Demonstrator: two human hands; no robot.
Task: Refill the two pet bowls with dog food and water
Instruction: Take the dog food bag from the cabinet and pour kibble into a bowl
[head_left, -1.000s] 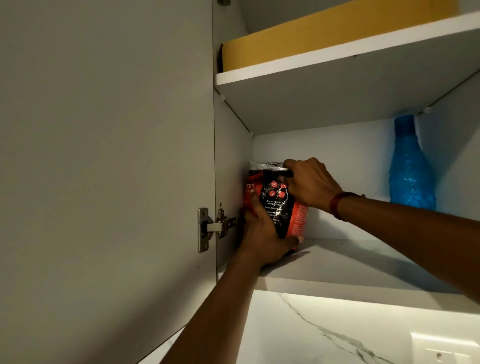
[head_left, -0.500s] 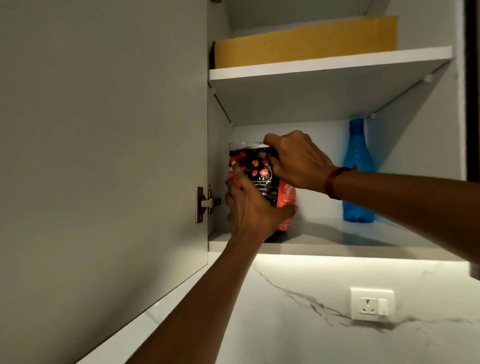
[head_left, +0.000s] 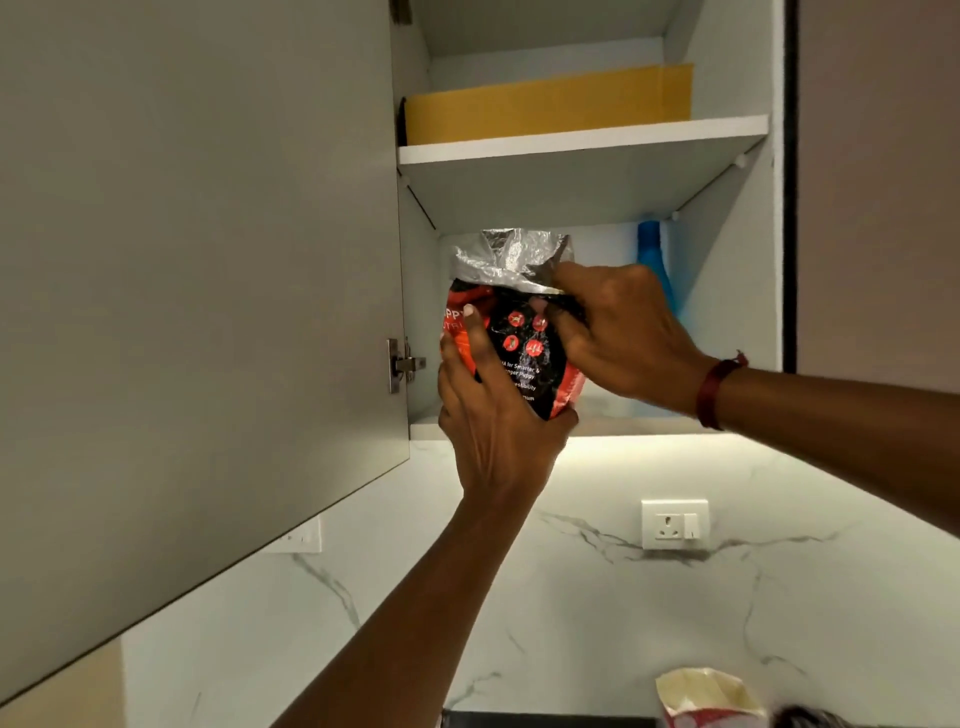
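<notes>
A red and black dog food bag (head_left: 522, 358) with a crumpled silver open top is held in front of the open wall cupboard's lower shelf (head_left: 623, 426). My left hand (head_left: 488, 410) grips the bag from below and along its left side. My right hand (head_left: 618, 332) pinches the bag's folded upper right edge. A blue water bottle (head_left: 657, 265) stands at the back of the same shelf, partly hidden behind my right hand. No pet bowls are in view.
The cupboard door (head_left: 197, 291) stands open on the left. A yellow box (head_left: 545, 104) lies on the upper shelf. Below are a marble wall with a socket (head_left: 674, 524) and a cream and red bag (head_left: 706, 699) at the bottom right.
Both hands have drawn the dog food bag out of the cupboard toward me. The bag's silver top has unfolded and now stands up. The view has pulled back and lower.
</notes>
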